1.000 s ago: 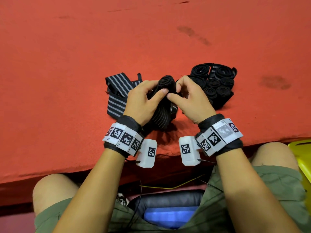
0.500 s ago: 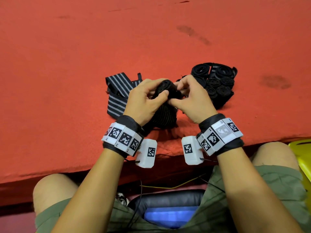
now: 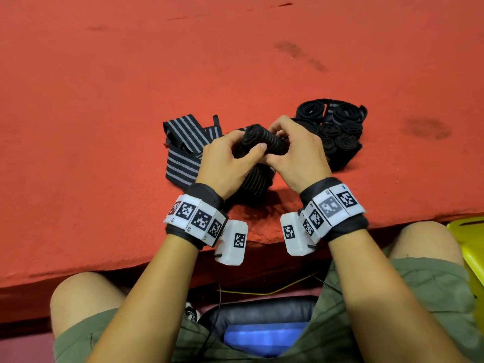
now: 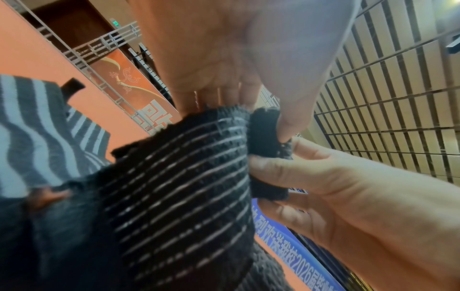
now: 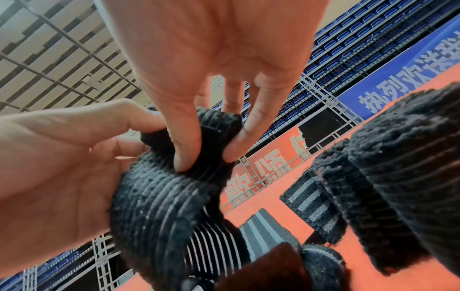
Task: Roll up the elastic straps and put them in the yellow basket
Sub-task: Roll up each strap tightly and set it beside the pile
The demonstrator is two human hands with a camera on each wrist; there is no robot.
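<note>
A half-wound strap [image 3: 262,142] is held between both hands just above the red table [image 3: 131,100], a little nearer the table's near edge than the heap of finished rolls [image 3: 337,132]. Compared with a second earlier, the wound part is turned from end-on to lying crosswise between the hands, and more of its striped side is shown, so another turn seems to have been added. The left hand [image 3: 230,163] is clenched around the left end of the roll, with its thumb pressed on top; the right hand [image 3: 296,153] is pinched on the right end, thumb and fingertips [image 5: 184,157] being sunk into the fabric in the right wrist view. The loose tail [image 3: 251,184] is left hanging below the hands onto the table, so the rolling is judged unfinished. The strap is a ribbed, knitted elastic band, black with thin pale lines, fuzzy at its edges and soft enough to dent under the fingers. A second, unrolled strap [image 3: 183,153] with wider grey stripes lies flat and creased on the table, just left of the hands. The finished rolls, tight black spirals, are packed together just right of the hands. The yellow basket [image 3: 468,242] is seen only as a glossy corner off the table's near edge, at the far right; no straps can be seen inside it.
</note>
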